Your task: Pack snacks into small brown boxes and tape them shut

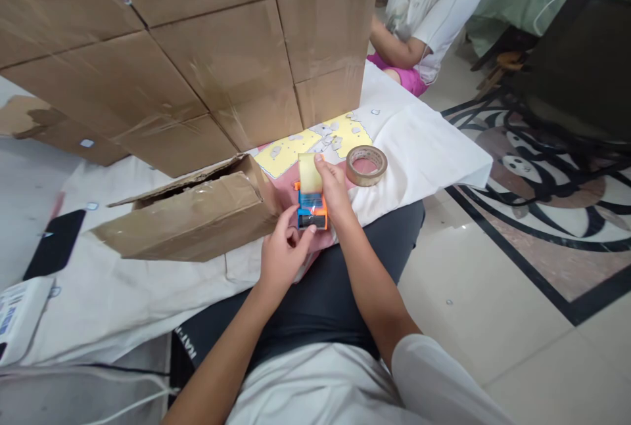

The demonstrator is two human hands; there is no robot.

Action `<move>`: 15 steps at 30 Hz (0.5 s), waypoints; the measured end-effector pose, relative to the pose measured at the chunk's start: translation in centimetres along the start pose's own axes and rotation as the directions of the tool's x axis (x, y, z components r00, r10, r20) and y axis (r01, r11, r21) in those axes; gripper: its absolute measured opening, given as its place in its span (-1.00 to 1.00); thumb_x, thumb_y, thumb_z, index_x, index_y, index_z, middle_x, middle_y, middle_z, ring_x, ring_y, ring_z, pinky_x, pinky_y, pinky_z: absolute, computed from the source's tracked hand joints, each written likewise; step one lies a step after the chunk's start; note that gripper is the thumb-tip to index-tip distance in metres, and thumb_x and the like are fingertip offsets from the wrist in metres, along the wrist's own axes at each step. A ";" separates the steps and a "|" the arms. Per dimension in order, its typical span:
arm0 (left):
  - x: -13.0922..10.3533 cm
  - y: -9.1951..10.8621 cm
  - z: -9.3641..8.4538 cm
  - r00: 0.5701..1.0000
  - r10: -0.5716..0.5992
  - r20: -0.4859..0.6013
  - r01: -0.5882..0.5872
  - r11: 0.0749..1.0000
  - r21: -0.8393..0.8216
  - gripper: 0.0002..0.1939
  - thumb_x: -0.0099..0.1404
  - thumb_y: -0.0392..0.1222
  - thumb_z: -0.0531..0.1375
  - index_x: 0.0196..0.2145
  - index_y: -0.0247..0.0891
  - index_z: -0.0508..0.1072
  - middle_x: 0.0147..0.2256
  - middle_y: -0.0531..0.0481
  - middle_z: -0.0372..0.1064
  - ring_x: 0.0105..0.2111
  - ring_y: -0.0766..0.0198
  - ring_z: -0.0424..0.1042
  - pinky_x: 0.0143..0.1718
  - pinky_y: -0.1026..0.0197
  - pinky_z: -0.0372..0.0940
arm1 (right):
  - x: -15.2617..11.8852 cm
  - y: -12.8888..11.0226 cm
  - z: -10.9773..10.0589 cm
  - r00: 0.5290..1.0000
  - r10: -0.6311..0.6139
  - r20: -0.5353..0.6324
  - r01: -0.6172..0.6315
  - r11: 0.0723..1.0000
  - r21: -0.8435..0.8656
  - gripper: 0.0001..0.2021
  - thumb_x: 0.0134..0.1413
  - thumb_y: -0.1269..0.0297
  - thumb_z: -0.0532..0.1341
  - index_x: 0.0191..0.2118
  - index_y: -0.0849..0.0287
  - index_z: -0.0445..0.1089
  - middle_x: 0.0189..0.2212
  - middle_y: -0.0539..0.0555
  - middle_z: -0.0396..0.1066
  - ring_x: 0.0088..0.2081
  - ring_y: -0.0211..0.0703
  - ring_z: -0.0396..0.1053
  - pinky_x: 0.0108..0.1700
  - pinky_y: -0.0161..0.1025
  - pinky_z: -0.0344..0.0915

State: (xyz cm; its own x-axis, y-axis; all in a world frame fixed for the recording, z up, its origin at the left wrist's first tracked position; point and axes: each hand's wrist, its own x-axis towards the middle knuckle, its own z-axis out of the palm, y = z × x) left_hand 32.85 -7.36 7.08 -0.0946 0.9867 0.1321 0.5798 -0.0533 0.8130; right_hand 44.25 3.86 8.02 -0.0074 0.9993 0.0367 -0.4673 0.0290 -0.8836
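Observation:
A blue and orange tape dispenser [311, 209] with a black roller is between my hands, over the near edge of the cloth-covered table. My left hand [283, 247] grips its lower left side with thumb and fingers. Closed around the upper right, my right hand [334, 187] has its thumb on the yellowish tape [309, 173] at the dispenser's top. A wide tape roll [367, 165] lies just right of my right hand. Left of my hands, a long cardboard box [192, 221] rests with a gap along its top.
Stacked, taped cardboard boxes [236, 50] rise behind the dispenser on the white cloth [419, 142]. A dark phone-like object [56, 244] and a white box [22, 316] lie at the left. Another person [419, 31] sits beyond the table. A dark chair [582, 50] stands at the right.

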 end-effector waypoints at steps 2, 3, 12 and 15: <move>0.5 0.5 -0.3 0.999 -0.018 0.040 0.020 0.998 -0.059 -0.56 0.31 -0.02 0.23 0.10 -0.21 0.45 -0.67 0.26 0.06 -0.63 0.38 0.12 -0.48 0.32 0.09 | -0.1 0.2 -0.2 0.999 -0.036 -0.018 0.035 0.999 -0.038 -0.57 0.16 -0.14 0.20 -0.48 0.13 0.25 -0.59 -0.09 0.16 -0.50 -0.27 0.29 -0.45 -0.33 0.29; 0.6 0.8 -0.4 0.999 -0.025 0.045 0.029 0.995 -0.093 -0.59 0.30 -0.02 0.23 0.06 -0.21 0.49 -0.66 0.25 0.03 -0.63 0.39 0.08 -0.50 0.32 0.06 | -0.1 0.4 -0.3 0.997 -0.056 -0.043 0.053 0.996 -0.066 -0.57 0.18 -0.15 0.18 -0.47 0.12 0.25 -0.57 -0.08 0.15 -0.48 -0.27 0.28 -0.44 -0.33 0.28; 0.7 2.5 -1.1 0.994 -0.063 -0.094 0.027 0.938 -0.346 -0.84 0.22 -0.11 0.29 -0.37 -0.24 0.60 -0.57 0.12 0.26 -0.51 0.36 0.21 -0.42 0.30 0.14 | 0.9 2.7 -0.4 0.968 -0.159 -0.193 0.123 0.975 -0.187 -0.48 0.24 -0.23 0.03 -0.46 0.13 0.30 -0.53 -0.03 0.24 -0.41 -0.22 0.32 -0.35 -0.29 0.31; 0.6 2.1 -0.8 0.992 -0.118 -0.054 0.081 0.887 -0.455 -0.83 0.19 -0.08 0.32 -0.35 -0.24 0.56 -0.38 -0.01 0.51 -0.37 0.27 0.42 -0.31 0.28 0.27 | 1.2 2.6 -0.7 0.951 -0.184 -0.248 0.143 0.974 -0.174 -0.53 0.23 -0.19 0.08 -0.42 0.14 0.32 -0.47 -0.02 0.30 -0.36 -0.22 0.36 -0.31 -0.30 0.33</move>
State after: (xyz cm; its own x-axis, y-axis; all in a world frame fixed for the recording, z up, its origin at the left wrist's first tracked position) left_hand 33.31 -7.02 9.30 -0.2062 0.9763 0.0657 0.1385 -0.0373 0.9897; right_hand 43.66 5.17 5.40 0.2979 0.9511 0.0822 -0.3021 0.1756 -0.9370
